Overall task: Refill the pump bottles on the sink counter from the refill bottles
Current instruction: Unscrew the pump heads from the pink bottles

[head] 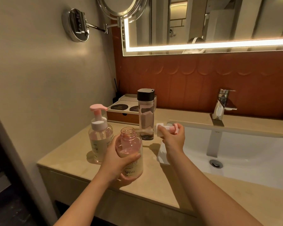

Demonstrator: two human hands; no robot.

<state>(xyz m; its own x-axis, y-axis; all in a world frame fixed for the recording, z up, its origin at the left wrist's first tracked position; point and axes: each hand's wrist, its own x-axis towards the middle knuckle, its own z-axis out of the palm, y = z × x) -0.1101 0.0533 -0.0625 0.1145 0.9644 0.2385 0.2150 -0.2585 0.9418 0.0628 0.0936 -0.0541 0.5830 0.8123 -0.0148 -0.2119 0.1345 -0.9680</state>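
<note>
Bathroom table (69,162), lit mirror above. Left hand (116,163) is curled round the uncapped pump bottle (129,144) near the front edge. Right hand (173,139) pinches the pump head (166,128) by the sink (235,144) rim. Step: bottle opened, not yet filled. Next, I'd say: park the pump head, open the black-capped refill bottle (145,115) behind, pour steadily. Second pump bottle (100,137) stands left, pump on.

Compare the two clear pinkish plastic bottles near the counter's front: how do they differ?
The clear pinkish bottle with the pink pump head is closed; the open clear pinkish bottle shows a bare threaded neck. The pump-topped bottle stands untouched on the beige counter; the left hand grips the open one. Both are clear, pink-tinted and lettered.
</note>
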